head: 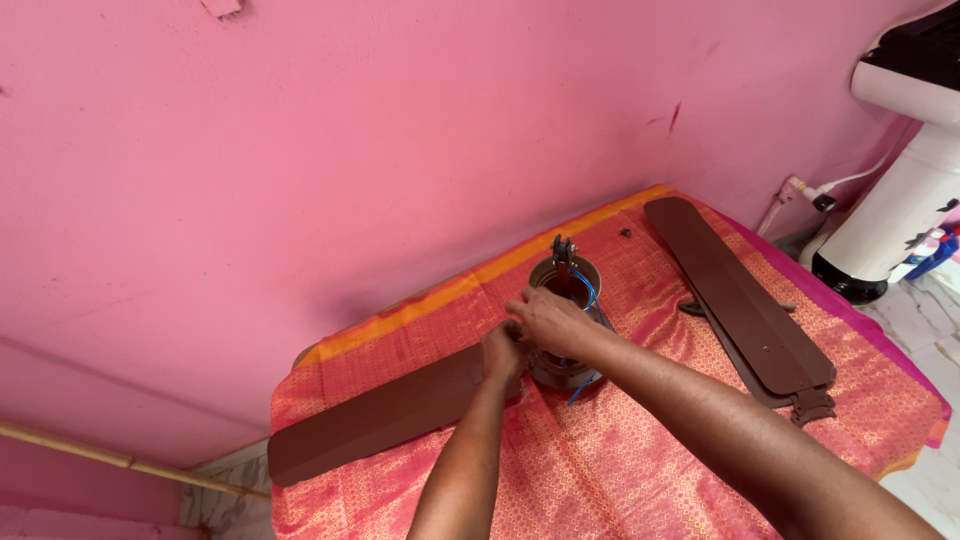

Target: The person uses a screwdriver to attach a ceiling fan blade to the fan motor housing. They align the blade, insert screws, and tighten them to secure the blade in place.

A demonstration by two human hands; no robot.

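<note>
The fan motor [563,340] sits mid-table on the pink-and-orange cloth [620,460]; its brown cup [566,275] stands open on top, with blue wires [590,292] coming out of it (nothing else shows inside); the left hand [503,352] is closed on the motor's edge where one blade [375,415] joins; the right hand [545,318] presses fingers-together on top; two loose blades [740,300] lie stacked well apart, beside a white appliance [900,200].
</note>
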